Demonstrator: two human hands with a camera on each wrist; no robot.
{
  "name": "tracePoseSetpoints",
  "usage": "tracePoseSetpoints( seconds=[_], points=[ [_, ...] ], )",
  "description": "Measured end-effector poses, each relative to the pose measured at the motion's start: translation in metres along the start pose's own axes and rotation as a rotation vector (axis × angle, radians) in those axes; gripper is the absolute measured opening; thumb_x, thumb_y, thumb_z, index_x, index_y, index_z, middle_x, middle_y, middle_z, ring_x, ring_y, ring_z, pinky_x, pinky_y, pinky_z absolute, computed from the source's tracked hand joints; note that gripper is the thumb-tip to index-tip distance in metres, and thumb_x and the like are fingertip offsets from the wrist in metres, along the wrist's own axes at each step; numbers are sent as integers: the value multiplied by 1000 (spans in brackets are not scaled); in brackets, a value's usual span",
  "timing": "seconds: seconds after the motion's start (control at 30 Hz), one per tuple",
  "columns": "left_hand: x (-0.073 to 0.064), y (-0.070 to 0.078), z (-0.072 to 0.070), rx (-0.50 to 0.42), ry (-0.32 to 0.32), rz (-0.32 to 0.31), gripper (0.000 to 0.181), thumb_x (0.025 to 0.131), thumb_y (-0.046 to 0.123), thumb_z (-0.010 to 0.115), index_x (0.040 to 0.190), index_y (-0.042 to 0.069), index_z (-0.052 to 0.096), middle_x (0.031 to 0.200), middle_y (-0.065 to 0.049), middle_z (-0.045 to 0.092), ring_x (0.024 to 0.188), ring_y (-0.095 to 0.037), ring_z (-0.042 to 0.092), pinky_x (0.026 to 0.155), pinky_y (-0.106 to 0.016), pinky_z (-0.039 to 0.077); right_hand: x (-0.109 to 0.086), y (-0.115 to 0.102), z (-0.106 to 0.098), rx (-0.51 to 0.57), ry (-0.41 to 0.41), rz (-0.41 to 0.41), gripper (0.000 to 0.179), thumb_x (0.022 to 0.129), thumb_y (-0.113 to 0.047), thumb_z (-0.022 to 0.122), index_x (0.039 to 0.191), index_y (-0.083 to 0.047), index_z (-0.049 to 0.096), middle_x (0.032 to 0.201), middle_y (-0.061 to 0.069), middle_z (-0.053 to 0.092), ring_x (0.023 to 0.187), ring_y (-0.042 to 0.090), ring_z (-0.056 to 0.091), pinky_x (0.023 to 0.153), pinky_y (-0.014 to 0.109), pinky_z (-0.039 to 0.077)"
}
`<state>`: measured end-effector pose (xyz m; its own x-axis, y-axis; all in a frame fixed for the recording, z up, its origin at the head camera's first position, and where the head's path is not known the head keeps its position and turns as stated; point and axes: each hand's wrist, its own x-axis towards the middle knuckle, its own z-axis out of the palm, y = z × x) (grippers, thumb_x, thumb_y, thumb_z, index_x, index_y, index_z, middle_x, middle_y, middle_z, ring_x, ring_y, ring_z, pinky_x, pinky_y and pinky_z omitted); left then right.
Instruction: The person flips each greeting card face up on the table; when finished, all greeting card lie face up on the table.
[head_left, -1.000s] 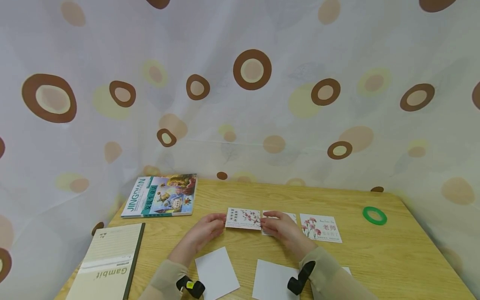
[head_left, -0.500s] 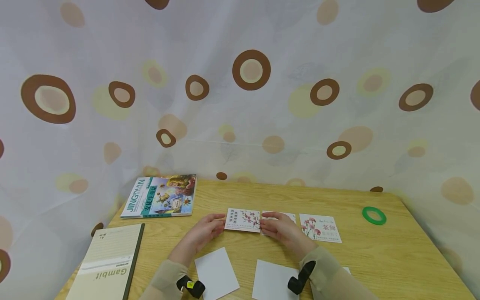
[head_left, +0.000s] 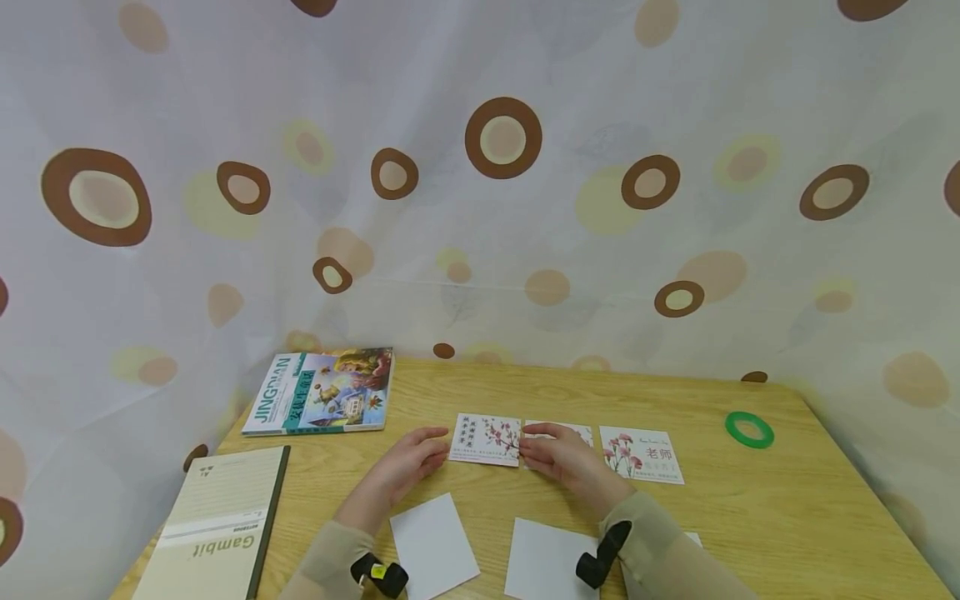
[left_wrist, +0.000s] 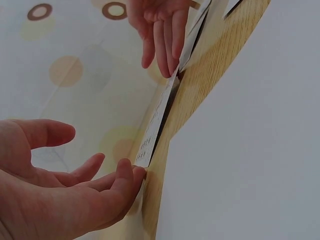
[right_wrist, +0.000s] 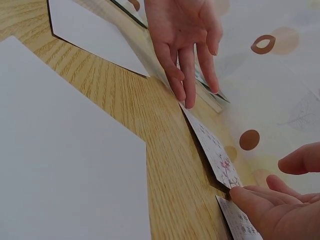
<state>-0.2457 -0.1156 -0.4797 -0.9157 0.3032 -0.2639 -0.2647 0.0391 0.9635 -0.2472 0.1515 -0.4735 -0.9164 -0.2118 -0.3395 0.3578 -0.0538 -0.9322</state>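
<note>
Between my hands lies a white card with red blossoms and Chinese writing (head_left: 486, 439). My left hand (head_left: 405, 468) has its fingertips right at the card's left edge, thumb raised away from it in the left wrist view. At the right edge are the fingertips of my right hand (head_left: 570, 467), with the thumb likewise lifted in the right wrist view. Neither hand curls around the card. Partly hidden behind the right hand is a second printed card (head_left: 581, 432). Farther right lies a card with pink flowers (head_left: 641, 456).
Blank white cards (head_left: 435, 546) (head_left: 551, 554) lie nearer me, another partly under the right sleeve. A green tape roll (head_left: 767, 442) sits at the right. On the left are a picture book (head_left: 341, 396) and a notebook (head_left: 213, 521). A patterned curtain (head_left: 570, 333) backs the wooden table (head_left: 810, 517).
The front edge of the blossom card has come down slightly, and the card looks flatter. Both hands have stayed almost in place at its two sides.
</note>
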Motion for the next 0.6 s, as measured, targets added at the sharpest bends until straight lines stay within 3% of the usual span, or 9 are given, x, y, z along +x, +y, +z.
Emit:
tracePoseSetpoints(
  seconds=[0.23,0.43,0.6],
  points=[
    [-4,0,-5,-9,-48,27,54,103,19,50,145,-11,36,138,-28,49,121,-26,56,104,-33,49,2,0,-2,25,-18,-7,47,101,1,47,146,11,35,147,34,41,135,40,47,105,37,50],
    [-7,0,-5,3,-46,7,52,105,15,43,148,-10,31,144,-35,40,131,-38,49,113,-46,40,-1,0,-3,29,-46,-17,50,101,0,49,146,11,34,147,35,40,131,35,52,101,32,52],
    [-17,2,-14,57,-32,7,52,105,14,42,149,-10,29,148,-36,37,133,-43,45,114,-51,38,-6,-1,0,27,-84,-7,52,98,-2,55,146,8,36,142,32,47,119,29,62,100,36,53]
  ],
)
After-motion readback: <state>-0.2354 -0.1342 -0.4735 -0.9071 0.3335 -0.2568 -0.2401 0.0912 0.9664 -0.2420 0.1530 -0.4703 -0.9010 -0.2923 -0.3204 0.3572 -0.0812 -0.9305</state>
